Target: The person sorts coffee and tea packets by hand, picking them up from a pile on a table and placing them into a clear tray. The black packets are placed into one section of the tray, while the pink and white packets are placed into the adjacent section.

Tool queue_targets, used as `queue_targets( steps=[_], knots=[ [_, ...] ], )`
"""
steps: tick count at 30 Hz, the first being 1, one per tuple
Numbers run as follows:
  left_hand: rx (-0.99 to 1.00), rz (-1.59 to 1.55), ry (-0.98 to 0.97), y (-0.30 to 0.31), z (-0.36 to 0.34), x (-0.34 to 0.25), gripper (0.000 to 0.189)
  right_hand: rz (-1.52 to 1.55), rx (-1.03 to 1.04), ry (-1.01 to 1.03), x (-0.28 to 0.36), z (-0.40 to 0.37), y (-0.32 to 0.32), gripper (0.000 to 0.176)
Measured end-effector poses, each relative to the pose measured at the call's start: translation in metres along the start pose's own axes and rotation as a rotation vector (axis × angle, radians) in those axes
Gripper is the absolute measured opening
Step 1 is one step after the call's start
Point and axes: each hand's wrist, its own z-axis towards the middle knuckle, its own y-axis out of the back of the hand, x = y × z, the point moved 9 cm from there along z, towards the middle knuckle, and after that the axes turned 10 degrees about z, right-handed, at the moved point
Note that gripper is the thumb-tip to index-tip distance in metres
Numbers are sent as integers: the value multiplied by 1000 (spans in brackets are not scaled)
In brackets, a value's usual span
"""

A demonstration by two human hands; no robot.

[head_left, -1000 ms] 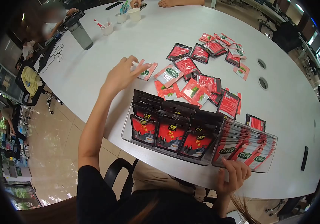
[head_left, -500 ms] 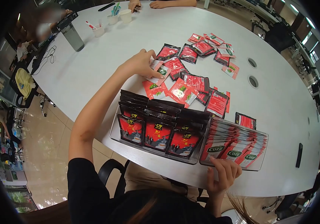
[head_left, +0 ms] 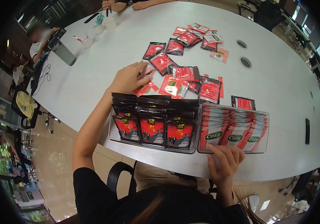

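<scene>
My left hand [head_left: 127, 79] is over the near left side of a loose pile, its fingers closed around a pink-and-white tea sachet [head_left: 147, 71] that they partly cover. A red tea sachet [head_left: 173, 86] with green leaves and a black-edged coffee sachet [head_left: 162, 62] lie close by. In front of me stands a clear plastic box [head_left: 156, 148] with upright rows of black-and-red G7 coffee sachets [head_left: 151, 130]. Beside it, a second clear compartment [head_left: 267, 134] holds rows of red Cozy tea sachets [head_left: 234, 137]. My right hand [head_left: 225, 162] has its bent fingers on that compartment's lower front edge.
More sachets [head_left: 188, 38] lie scattered farther back, face down or overlapping. Two round holes [head_left: 245, 62] pierce the white table [head_left: 279, 100]. Paper cups [head_left: 87, 42] and a grey bottle [head_left: 63, 53] stand at the far left. Another person's hands [head_left: 141, 5] rest at the far edge.
The view has shifted, so the table's contents sit differently in it. My left hand has drawn slightly nearer the coffee box with the tea sachet. My right hand stays at the box front.
</scene>
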Motion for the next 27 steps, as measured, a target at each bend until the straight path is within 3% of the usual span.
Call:
queue_targets(
  steps=[4, 12, 18, 21, 24, 27],
  knots=[
    [17, -34, -45, -3, 1, 1, 48, 0, -10, -3, -1, -1, 0, 34],
    [-52, -81, -179, -2, -3, 2, 59, -2, -15, -1, 0, -2, -1, 33],
    [-73, -152, -130, 5, -5, 9, 59, -5, -9, 2, 1, -1, 0, 33],
    [-179, -67, -111, 16, -6, 7, 55, -14, -12, 2, 1, -1, -1, 33],
    [-389, -48, -211, 26, -6, -1, 49, -40, -27, 17, 2, -4, 0, 34],
    [-463, 27, -339, 27, -3, -15, 45, -49, -55, 51, 4, -14, 2, 38]
  ],
)
